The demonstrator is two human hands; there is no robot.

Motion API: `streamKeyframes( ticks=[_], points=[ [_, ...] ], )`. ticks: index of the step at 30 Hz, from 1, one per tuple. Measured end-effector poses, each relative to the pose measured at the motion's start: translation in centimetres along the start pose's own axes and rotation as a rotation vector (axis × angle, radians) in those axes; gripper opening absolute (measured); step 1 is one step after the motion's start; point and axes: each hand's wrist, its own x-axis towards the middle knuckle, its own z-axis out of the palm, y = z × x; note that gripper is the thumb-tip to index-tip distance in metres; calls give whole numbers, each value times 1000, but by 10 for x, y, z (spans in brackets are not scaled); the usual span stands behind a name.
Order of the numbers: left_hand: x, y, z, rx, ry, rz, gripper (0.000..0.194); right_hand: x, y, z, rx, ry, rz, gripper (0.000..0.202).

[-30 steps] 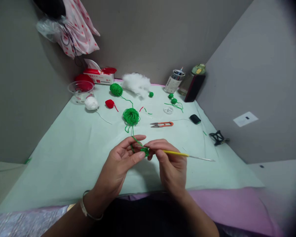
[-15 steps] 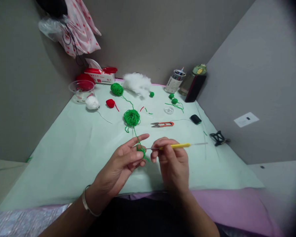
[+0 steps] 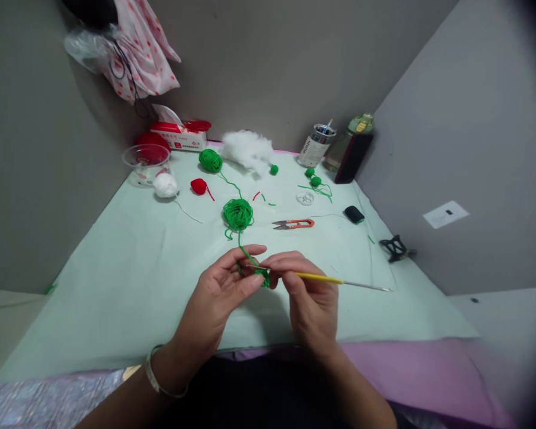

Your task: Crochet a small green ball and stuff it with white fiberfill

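Observation:
My left hand (image 3: 221, 289) pinches a small green crochet piece (image 3: 263, 276) between thumb and fingers, its index finger stretched out under the working yarn. From that finger the green strand runs up to a loose ball of green yarn (image 3: 237, 214). In my right hand (image 3: 310, 295) is a crochet hook (image 3: 317, 277) with a yellow grip and metal ends, held like a pencil. Its left tip lies at the upper edge of the green piece, close to the strand; the other end points right. Fingers partly hide the stitches.
Beyond my hands lie orange thread snips (image 3: 293, 224), a red yarn piece (image 3: 199, 186), a white yarn ball (image 3: 165, 185) and white stuffing (image 3: 248, 152). A clear tub (image 3: 146, 158), pen can (image 3: 316, 146) and bottle (image 3: 339, 152) stand near the walls. A black clip (image 3: 396, 248) sits right.
My right hand has moved slightly left, up against the left fingers. The hook's left tip has gone further left across the green piece, and its right end has tilted down.

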Motion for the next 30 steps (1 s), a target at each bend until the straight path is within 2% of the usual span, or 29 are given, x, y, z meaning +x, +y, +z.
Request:
streamKeyframes(
  ticks=[9, 17, 24, 30],
  points=[
    [1, 5, -1, 75, 64, 29, 33, 3, 2, -2, 197, 48, 150, 17],
    [1, 5, -2, 95, 64, 25, 30, 4, -2, -6, 198, 13, 147, 23],
    [-1, 5, -2, 106, 71, 37, 30, -5, -7, -9, -98, -38, -87, 24],
    [-1, 8, 1, 165, 116, 54, 32, -7, -11, -12, -391, -155, -283, 23]
  ],
)
